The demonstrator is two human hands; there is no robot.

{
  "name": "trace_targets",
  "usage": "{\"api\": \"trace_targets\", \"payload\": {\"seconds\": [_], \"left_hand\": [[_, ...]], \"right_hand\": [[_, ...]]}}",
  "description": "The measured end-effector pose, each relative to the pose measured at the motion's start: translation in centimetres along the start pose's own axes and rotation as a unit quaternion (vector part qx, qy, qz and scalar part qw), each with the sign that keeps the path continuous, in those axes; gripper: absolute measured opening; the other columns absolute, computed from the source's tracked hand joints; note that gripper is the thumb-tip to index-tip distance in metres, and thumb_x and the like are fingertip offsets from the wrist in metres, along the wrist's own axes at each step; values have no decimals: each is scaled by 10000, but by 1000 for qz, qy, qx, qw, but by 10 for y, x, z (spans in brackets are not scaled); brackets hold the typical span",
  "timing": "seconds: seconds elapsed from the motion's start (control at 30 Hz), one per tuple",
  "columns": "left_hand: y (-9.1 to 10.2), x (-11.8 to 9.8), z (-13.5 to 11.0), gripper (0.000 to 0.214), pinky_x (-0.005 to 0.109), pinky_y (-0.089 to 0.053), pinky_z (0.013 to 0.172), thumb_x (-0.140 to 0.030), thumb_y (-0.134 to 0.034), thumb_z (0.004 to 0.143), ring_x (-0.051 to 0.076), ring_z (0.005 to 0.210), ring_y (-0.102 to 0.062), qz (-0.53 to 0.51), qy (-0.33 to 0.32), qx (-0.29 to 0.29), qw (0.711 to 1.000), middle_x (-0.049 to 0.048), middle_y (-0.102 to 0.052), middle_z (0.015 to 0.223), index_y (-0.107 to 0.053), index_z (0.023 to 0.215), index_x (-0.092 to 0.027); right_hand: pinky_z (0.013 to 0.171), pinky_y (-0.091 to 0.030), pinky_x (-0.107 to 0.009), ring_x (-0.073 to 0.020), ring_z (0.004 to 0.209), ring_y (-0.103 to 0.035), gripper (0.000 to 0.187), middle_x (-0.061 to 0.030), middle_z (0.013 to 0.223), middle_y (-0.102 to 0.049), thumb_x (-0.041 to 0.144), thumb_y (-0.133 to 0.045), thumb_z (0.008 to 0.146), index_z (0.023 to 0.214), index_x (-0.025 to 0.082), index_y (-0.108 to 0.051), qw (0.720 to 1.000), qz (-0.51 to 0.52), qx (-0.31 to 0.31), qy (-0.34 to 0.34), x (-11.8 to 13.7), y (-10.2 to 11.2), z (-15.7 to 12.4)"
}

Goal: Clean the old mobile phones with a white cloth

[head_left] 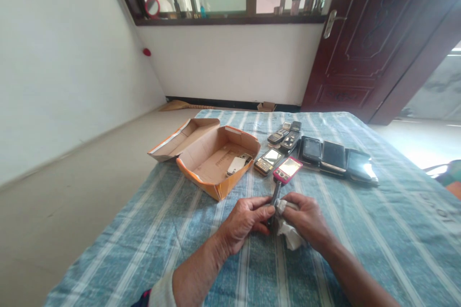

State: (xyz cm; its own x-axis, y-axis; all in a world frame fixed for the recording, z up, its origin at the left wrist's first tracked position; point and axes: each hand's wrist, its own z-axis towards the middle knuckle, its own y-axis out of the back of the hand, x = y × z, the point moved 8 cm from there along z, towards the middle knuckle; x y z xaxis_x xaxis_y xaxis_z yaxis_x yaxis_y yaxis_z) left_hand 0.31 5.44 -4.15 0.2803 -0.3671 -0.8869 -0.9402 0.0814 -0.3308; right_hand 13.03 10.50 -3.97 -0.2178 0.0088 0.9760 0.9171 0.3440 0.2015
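My left hand (247, 220) is closed around a slim dark phone (274, 195) held edge-on, its upper end sticking out above my fingers. My right hand (306, 218) is closed on a crumpled white cloth (290, 236) pressed against the phone's side. Both hands hover just above the blue striped cloth (360, 230) covering the surface. Directly beyond the hands lies a pink phone (287, 169) with its screen up.
An open orange-and-brown cardboard box (216, 156) with a white phone (236, 165) inside stands to the left. Several more phones lie in a row behind (333, 156), some stacked (286, 136). A dark wooden door (378, 38) and window sill (230, 19) are beyond.
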Motion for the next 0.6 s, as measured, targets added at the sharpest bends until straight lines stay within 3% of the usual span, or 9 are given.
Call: {"api": "trace_targets", "payload": {"seconds": [0.3,0.6], "left_hand": [[6,-1,2,563,187,-491,560,-280,-815,656,140,738,-624,10,14,-17,1000,73,-706,889,-673,1181,-136],[8,-1,3,557,182,-488,547,-246,-806,646,141,739,-622,27,26,-17,999,86,-719,916,-675,1173,-120]], "right_hand": [[500,-371,-222,-111,545,-481,151,15,578,-582,283,-660,665,694,139,-695,1000,6,-15,-12,-1,8,3],[506,-398,-228,-127,555,-510,204,18,583,-593,348,-690,671,732,154,-706,989,13,-146,-18,9,42,3]]}}
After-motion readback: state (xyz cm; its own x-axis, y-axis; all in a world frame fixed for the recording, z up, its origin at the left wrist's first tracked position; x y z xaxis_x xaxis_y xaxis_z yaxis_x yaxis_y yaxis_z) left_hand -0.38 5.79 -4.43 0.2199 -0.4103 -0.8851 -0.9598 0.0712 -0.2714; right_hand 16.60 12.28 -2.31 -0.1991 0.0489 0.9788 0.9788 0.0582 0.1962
